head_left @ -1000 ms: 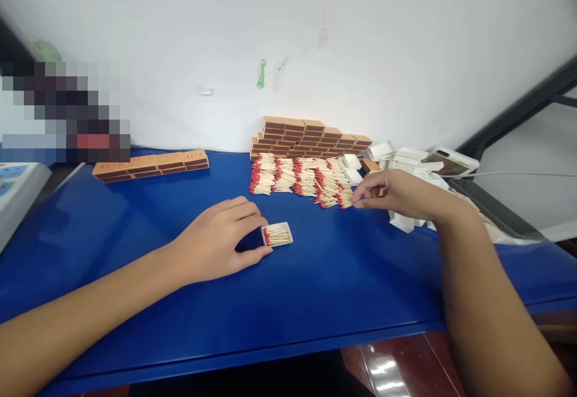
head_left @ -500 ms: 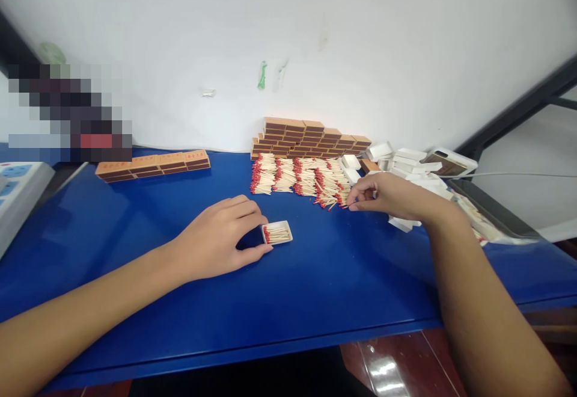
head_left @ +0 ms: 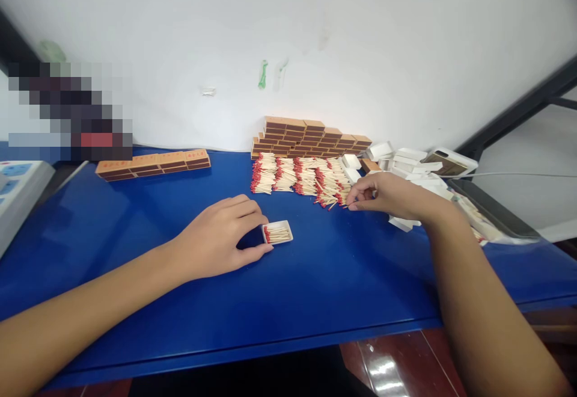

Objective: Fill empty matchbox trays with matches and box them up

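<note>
My left hand [head_left: 225,234] rests on the blue table with thumb and index finger closed around the left end of a small white matchbox tray [head_left: 285,240]. Inside the tray lies a layer of red-headed matches [head_left: 277,234], heads to the left. At the right edge of the loose matches [head_left: 305,179], my right hand [head_left: 372,193] pinches thumb and fingertips together on a match, its red tip just showing. These matches lie in several rough rows in front of stacked matchboxes [head_left: 311,138].
White empty trays [head_left: 408,165] are heaped right of the matches, partly behind my right hand. A phone [head_left: 451,161] leans there beside a black tray [head_left: 500,213]. Another row of matchboxes [head_left: 155,165] stands at the back left. A white power strip [head_left: 22,198] sits far left.
</note>
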Demonstrator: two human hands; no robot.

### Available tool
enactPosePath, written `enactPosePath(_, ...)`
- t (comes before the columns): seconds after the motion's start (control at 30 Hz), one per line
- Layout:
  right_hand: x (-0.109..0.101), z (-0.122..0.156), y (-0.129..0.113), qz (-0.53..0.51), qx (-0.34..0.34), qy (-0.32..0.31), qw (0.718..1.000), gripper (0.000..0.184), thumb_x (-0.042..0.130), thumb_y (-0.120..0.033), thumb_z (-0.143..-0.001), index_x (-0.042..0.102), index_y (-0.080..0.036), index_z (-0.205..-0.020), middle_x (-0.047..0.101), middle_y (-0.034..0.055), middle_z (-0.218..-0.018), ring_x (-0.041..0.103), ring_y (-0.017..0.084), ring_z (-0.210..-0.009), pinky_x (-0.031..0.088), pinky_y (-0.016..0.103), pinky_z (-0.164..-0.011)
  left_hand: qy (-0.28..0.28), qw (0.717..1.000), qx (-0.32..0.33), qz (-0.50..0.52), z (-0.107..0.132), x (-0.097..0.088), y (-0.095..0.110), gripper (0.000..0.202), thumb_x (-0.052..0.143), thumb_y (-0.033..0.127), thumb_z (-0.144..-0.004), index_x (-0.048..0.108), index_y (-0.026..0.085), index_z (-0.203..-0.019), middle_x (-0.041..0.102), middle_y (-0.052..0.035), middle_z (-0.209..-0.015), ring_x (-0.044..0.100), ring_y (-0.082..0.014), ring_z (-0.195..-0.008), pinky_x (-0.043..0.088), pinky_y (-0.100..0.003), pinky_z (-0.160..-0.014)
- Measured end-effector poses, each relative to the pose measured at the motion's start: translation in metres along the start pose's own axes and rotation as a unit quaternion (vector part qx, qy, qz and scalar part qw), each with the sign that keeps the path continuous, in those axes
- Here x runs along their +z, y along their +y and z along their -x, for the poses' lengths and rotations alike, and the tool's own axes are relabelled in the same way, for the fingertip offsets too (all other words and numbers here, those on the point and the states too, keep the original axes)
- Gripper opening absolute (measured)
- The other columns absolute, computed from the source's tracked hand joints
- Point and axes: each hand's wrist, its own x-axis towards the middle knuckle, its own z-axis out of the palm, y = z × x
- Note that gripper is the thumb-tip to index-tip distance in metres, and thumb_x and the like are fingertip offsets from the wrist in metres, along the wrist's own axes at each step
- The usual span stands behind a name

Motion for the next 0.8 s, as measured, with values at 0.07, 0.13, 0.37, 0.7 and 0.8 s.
enactPosePath(0.07, 0.0004, -0.0003, -0.001, -0.006, -0.004, 0.004, 1.0, 0.041, 0.075, -0.065, -0.083, 0.08, -0.025, -0.085, 0.063, 0.0009, -0.068, 0.052, 0.017, -0.063, 0.037, 0.032, -0.059, 0.001, 1.0, -0.001, 0.0, -0.0001, -0.0001, 0.0002, 0.027, 0.069, 0.04, -0.103, 0.076, 0.017, -0.115, 0.074, -0.0073, -0.106, 0.068, -0.0237, -0.098, 0.058, -0.039, -0.088)
enactPosePath(0.13, 0.0009, -0.0004, -0.0019, -0.013, -0.01, 0.008, 1.0, 0.042, 0.076, -0.066, -0.083, 0.081, -0.025, -0.086, 0.065, 0.0013, -0.07, 0.053, 0.017, -0.064, 0.038, 0.032, -0.06, 0.0, 1.0, -0.002, 0.001, -0.0002, 0.0, 0.0002, 0.027, 0.068, 0.04, -0.103, 0.076, 0.017, -0.115, 0.074, -0.0073, -0.107, 0.068, -0.0236, -0.098, 0.058, -0.039, -0.088)
enactPosePath(0.37, 0.0017, -0.0009, -0.0007, -0.014, -0.015, 0.017, 1.0, 0.044, 0.075, -0.068, -0.083, 0.082, -0.025, -0.087, 0.063, 0.0013, -0.068, 0.052, 0.017, -0.064, 0.037, 0.031, -0.058, 0.0, 1.0, -0.002, -0.001, -0.0003, 0.0006, 0.0001, 0.028, 0.069, 0.041, -0.103, 0.076, 0.017, -0.115, 0.075, -0.0069, -0.107, 0.068, -0.0233, -0.097, 0.057, -0.038, -0.087)
enactPosePath(0.7, -0.0005, 0.0, -0.004, -0.011, -0.018, 0.02, 1.0, 0.046, 0.078, -0.069, -0.082, 0.084, -0.024, -0.091, 0.065, 0.0023, -0.07, 0.055, 0.017, -0.064, 0.039, 0.03, -0.057, -0.005, 1.0, -0.004, 0.002, -0.0005, -0.0009, 0.0003, 0.027, 0.069, 0.041, -0.103, 0.076, 0.018, -0.115, 0.075, -0.0075, -0.107, 0.069, -0.0241, -0.098, 0.057, -0.038, -0.088)
enactPosePath(0.8, -0.0002, -0.0002, -0.0036, -0.011, -0.009, 0.015, 1.0, 0.043, 0.078, -0.067, -0.081, 0.084, -0.025, -0.089, 0.067, 0.0026, -0.071, 0.056, 0.018, -0.065, 0.04, 0.031, -0.058, -0.008, 1.0, -0.005, 0.001, -0.001, -0.0009, 0.0004, 0.028, 0.069, 0.041, -0.102, 0.076, 0.017, -0.115, 0.075, -0.0077, -0.107, 0.069, -0.0243, -0.098, 0.058, -0.038, -0.087)
